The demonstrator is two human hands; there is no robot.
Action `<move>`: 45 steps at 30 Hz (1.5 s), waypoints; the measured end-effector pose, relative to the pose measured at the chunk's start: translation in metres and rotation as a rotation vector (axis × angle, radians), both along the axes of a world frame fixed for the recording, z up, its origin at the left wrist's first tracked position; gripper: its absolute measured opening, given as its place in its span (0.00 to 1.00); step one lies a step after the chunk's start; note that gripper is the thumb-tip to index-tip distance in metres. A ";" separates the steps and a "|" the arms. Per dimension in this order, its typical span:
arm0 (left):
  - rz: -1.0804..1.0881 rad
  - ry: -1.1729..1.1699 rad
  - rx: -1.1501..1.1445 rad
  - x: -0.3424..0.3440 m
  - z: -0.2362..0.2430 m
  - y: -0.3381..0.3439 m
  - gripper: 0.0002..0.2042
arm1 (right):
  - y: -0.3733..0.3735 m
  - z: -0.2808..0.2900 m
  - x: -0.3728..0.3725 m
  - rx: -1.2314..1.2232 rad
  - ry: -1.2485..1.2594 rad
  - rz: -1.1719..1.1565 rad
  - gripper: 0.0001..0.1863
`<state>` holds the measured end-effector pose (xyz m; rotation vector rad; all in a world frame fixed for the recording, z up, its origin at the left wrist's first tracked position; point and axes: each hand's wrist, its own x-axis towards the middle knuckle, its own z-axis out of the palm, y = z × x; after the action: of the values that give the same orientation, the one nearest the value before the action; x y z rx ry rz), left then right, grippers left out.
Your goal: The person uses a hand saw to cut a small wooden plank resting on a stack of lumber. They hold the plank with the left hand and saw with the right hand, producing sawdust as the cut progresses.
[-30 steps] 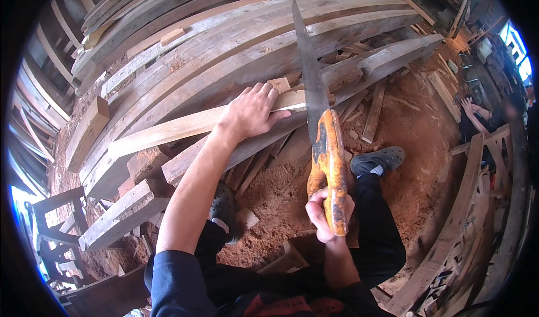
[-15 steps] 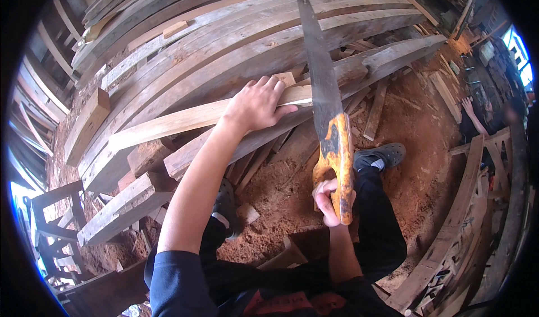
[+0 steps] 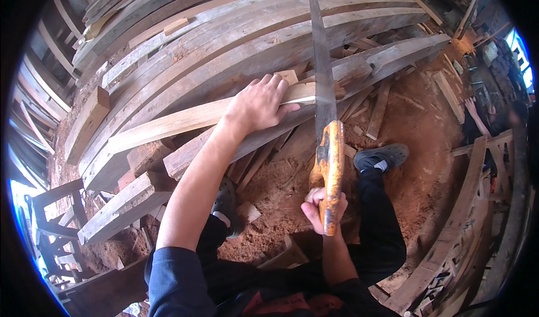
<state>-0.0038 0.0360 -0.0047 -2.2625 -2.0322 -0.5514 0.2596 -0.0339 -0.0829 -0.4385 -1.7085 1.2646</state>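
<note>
My left hand (image 3: 259, 105) presses flat, fingers spread, on a pale wooden board (image 3: 185, 122) that lies across heavier grey beams. My right hand (image 3: 321, 207) grips the orange wooden handle of a hand saw (image 3: 323, 87). The saw's long dark blade runs up and away from me and crosses the board's right end just beside my left fingertips. My legs in dark trousers and dark clogs stand on the reddish sawdust-covered ground below the board.
A big stack of long weathered planks (image 3: 236, 31) fills the upper half. Short timber offcuts (image 3: 120, 205) lie at the left. Another person's hand (image 3: 470, 108) shows at the right edge beside more planks (image 3: 455, 233). Red sawdust and wood scraps (image 3: 281, 177) cover the ground.
The saw has been pushed forward through the board, my right hand moving up and away from my body. My left hand stays pressed on the board.
</note>
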 end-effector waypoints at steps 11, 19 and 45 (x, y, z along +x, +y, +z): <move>0.010 0.005 0.024 -0.002 -0.002 0.002 0.26 | -0.003 -0.013 0.034 -0.288 0.368 0.161 0.11; -0.005 0.004 0.041 -0.002 -0.002 0.002 0.27 | -0.014 0.010 0.023 -0.149 0.287 0.104 0.13; 0.002 -0.026 0.032 -0.003 -0.001 0.002 0.27 | 0.048 -0.032 -0.024 -0.071 0.402 0.150 0.13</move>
<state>-0.0065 0.0385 -0.0059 -2.2474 -2.0218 -0.6125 0.2353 0.0137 -0.1146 -0.0855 -1.3769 1.4162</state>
